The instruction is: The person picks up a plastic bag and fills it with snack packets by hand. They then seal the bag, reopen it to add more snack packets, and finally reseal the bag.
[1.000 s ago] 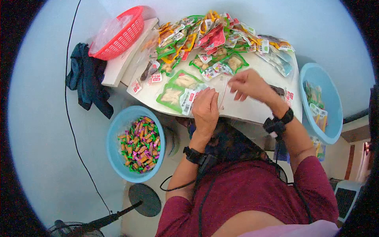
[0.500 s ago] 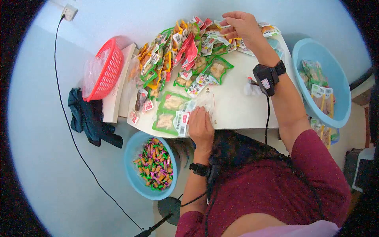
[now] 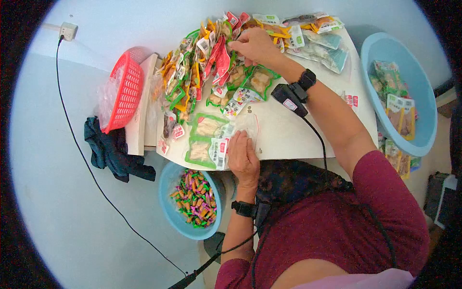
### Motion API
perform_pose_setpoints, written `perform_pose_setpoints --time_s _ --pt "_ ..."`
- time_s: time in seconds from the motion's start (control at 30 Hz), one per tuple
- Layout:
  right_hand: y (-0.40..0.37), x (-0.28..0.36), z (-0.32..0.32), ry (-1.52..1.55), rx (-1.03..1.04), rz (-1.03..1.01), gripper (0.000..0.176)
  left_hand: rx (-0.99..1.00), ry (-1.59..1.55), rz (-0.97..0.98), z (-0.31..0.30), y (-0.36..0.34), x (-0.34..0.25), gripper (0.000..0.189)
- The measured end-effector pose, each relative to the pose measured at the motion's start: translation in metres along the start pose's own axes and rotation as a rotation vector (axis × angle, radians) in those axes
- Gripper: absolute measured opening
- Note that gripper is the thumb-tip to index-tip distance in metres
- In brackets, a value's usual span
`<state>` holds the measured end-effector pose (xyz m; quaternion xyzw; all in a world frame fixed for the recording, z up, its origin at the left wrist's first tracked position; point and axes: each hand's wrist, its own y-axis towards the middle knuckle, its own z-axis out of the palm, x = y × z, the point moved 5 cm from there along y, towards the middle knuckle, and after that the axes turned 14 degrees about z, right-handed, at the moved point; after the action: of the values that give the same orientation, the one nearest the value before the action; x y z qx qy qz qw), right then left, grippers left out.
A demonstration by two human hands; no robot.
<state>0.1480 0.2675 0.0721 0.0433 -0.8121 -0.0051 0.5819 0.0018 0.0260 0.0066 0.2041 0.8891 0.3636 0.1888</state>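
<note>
My left hand lies closed over the edge of a clear plastic bag near the table's front edge. At its left are two green-edged packets of pale food, side by side, with a white label under my fingertips. My right hand reaches over a heap of snack packets, its fingers apart and bent down beside a red packet. Its fingertips are partly hidden, and I see no packet lifted in it. Below it lie more green-edged packets.
A red basket holding clear plastic stands at the left. Below the table, a blue tub holds small wrapped sweets. Another blue tub with packets stands at the right. A black cable hangs from my right wrist device.
My right hand has moved left and down, from above the back of the heap onto its middle. My left hand remains on the clear bag. The view has shifted slightly.
</note>
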Motion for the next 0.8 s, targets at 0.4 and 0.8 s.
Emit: perform_pose_setpoints --time_s 0.4,0.8 --pt "-0.009 0.006 -0.027 -0.118 -0.241 -0.052 0.024 -0.068 -0.022 0.026 -0.001 -0.004 0.002 0.02" --pt "-0.073 -0.017 -0.119 0.038 -0.543 -0.116 0.023 -0.116 -0.062 0.042 -0.003 -0.005 0.005 0.017"
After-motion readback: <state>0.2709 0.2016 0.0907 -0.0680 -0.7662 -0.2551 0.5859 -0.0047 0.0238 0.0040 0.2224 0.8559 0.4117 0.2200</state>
